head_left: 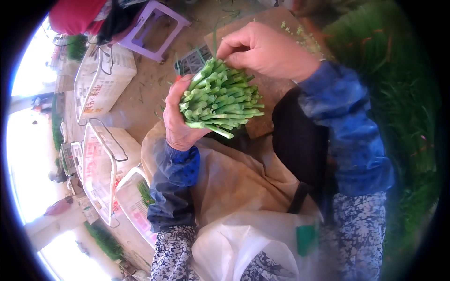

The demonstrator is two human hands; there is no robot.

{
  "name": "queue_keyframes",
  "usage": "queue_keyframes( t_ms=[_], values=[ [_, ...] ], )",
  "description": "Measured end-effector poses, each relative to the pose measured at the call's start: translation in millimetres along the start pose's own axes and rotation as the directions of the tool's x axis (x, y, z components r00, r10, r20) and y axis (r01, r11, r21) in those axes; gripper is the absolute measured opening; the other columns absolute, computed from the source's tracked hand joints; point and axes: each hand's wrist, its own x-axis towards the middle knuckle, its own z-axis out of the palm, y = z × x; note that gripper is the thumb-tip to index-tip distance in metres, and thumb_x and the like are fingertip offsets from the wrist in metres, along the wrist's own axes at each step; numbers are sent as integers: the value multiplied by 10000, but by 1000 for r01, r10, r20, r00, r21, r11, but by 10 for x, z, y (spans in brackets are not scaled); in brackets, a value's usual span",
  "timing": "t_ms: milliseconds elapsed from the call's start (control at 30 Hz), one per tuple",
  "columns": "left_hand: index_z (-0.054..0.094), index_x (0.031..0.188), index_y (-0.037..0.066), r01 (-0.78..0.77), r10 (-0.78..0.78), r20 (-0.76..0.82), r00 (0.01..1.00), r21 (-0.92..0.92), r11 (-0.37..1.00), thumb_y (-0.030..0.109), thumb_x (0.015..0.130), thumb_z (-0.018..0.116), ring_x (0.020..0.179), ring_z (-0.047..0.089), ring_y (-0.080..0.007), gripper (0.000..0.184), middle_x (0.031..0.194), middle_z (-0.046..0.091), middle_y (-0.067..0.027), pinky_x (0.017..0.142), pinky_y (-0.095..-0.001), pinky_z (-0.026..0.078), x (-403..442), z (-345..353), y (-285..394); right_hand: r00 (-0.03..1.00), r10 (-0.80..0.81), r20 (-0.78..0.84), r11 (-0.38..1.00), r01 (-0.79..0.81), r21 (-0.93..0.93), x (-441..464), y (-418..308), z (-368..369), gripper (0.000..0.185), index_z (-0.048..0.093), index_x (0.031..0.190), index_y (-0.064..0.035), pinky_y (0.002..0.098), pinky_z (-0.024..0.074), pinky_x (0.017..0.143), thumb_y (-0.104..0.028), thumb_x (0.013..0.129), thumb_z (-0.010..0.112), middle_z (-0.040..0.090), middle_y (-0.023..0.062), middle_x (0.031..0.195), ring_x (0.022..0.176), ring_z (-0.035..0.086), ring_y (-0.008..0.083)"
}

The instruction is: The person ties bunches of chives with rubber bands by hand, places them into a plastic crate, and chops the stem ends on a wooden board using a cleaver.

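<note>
My left hand (178, 114) is wrapped round a thick bunch of green stalks (220, 98), its cut ends facing up toward me. A bit of red shows by the left thumb. At the far edge of the bunch, my right hand (255, 51) has thumb and forefinger pinched together. A thin green stalk (214, 41) sticks up at these fingertips and seems to be held between them. The lower part of the bunch is hidden behind the cut ends and my left hand.
White plastic baskets (105, 93) with wire handles stand along the left. A purple stool (161, 44) is beyond, beside another person's red clothing (75, 16). Banded green stalks (398, 61) are heaped at the right. A grey crate (194, 61) lies on the floor; a beige apron (234, 173) covers my lap.
</note>
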Motion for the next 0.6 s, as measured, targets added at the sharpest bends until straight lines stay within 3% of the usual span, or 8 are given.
queue_keyframes(
  t_ms=[33, 100, 200, 267, 333, 400, 467, 600],
  values=[
    [429, 1357, 7, 1, -1, -3, 1000, -2, 1000, 267, 581, 961, 1103, 637, -286, 976, 1248, 614, -182, 1088, -439, 395, -4, -8, -5, 1000, 2, 2, 1000, -2, -2, 4, -14, 48, 176, 689, 1021, 27, 302, 501, 729, -70, 895, 611, 693, 38, 861, 795, 624, 133],
    [402, 1369, 14, -12, 11, -15, 1000, -82, 997, 244, 589, 959, 1151, 609, -301, 985, 1290, 581, -208, 1066, -450, 421, 11, 0, 48, 954, -237, -186, 917, 156, -368, -59, -79, 126, 137, 665, 985, 13, 315, 491, 706, -71, 898, 600, 669, 73, 827, 762, 621, 142],
    [361, 1383, 24, -37, 27, -86, 996, -117, 992, 210, 602, 953, 1183, 586, -323, 998, 1343, 528, -243, 1035, -446, 454, -65, -46, 36, 898, -269, -348, 920, 132, -370, -147, -54, 170, 127, 644, 994, -4, 307, 489, 706, -69, 898, 591, 643, 110, 817, 752, 629, 150],
    [333, 1390, 38, -58, 51, -85, 995, -83, 995, 190, 615, 949, 1195, 575, -343, 1001, 1368, 491, -269, 1004, -445, 478, -133, -103, 5, 873, -326, -364, 904, 176, -389, -299, -47, 141, 126, 644, 1009, -1, 291, 489, 715, -55, 913, 583, 654, 75, 822, 775, 641, 135],
    [337, 1398, 47, -68, 42, -133, 990, -196, 978, 213, 634, 944, 1206, 565, -356, 990, 1363, 488, -282, 1004, -461, 472, -175, -87, 8, 828, -221, -515, 963, 103, -249, -537, -129, 130, 126, 657, 995, -5, 311, 503, 676, -67, 910, 588, 677, 84, 767, 735, 666, 180],
    [342, 1402, 52, -96, 68, -147, 987, -197, 976, 230, 645, 940, 1211, 560, -365, 981, 1361, 486, -289, 1005, -472, 468, -188, -127, -20, 804, -142, -577, 985, 56, -165, -817, -224, 124, 121, 654, 1032, -13, 261, 489, 682, -43, 942, 579, 670, 23, 817, 745, 631, 112],
    [365, 1396, 45, -113, 91, -97, 991, -240, 964, 245, 661, 929, 1212, 556, -373, 948, 1352, 493, -290, 1012, -473, 456, -213, -127, -39, 763, 10, -647, 991, -96, -98, -1140, -394, 64, 143, 655, 1060, -15, 260, 498, 738, -22, 960, 554, 683, 42, 915, 795, 659, 132],
    [380, 1391, 37, -100, 80, -94, 992, -234, 967, 215, 661, 923, 1209, 561, -370, 926, 1346, 503, -272, 1008, -463, 459, -210, -119, -2, 543, -102, -834, 994, 13, -113, -1948, -520, -275, 182, 607, 1113, 53, 309, 520, 861, -55, 978, 548, 678, 120, 985, 886, 687, 209]
  ],
)
